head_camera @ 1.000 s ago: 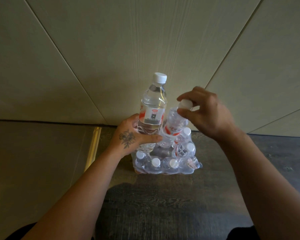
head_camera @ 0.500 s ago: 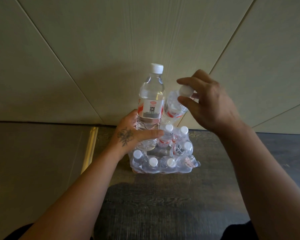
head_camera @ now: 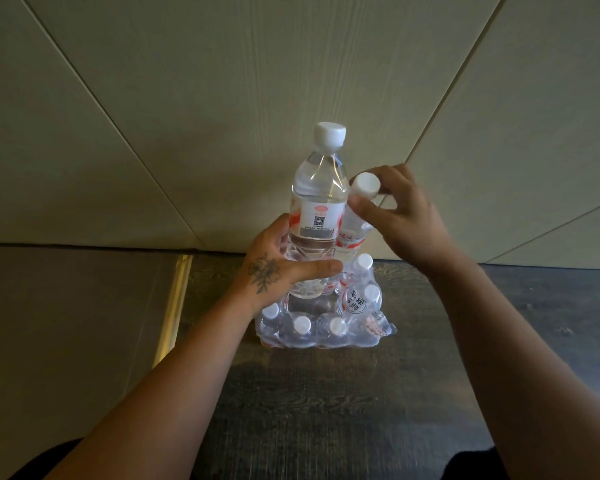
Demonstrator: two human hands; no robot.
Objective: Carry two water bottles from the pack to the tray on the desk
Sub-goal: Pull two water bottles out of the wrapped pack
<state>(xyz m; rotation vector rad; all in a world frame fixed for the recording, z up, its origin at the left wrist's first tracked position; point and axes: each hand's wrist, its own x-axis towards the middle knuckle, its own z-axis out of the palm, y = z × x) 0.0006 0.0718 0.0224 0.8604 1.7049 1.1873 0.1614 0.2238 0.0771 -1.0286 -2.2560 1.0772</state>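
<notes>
A shrink-wrapped pack of water bottles (head_camera: pixel 321 332) with white caps sits on the dark wood floor against the wall. My left hand (head_camera: pixel 281 268) grips the lower body of a clear upright bottle (head_camera: pixel 321 206) with a white cap and red-white label, held above the pack. My right hand (head_camera: pixel 400 216) pinches a second bottle (head_camera: pixel 355 233) by its neck just under its white cap; it hangs right beside the first, clear of the pack. No tray or desk is in view.
Beige wall panels (head_camera: pixel 222 98) rise directly behind the pack. A grey floor strip (head_camera: pixel 66 323) with a brass threshold (head_camera: pixel 174 303) lies to the left. Dark wood floor (head_camera: pixel 326 410) stretches toward me and to the right.
Both bottles have risen higher above the pack. My right hand has drawn the second bottle fully out of the wrap and brought it close beside the first bottle.
</notes>
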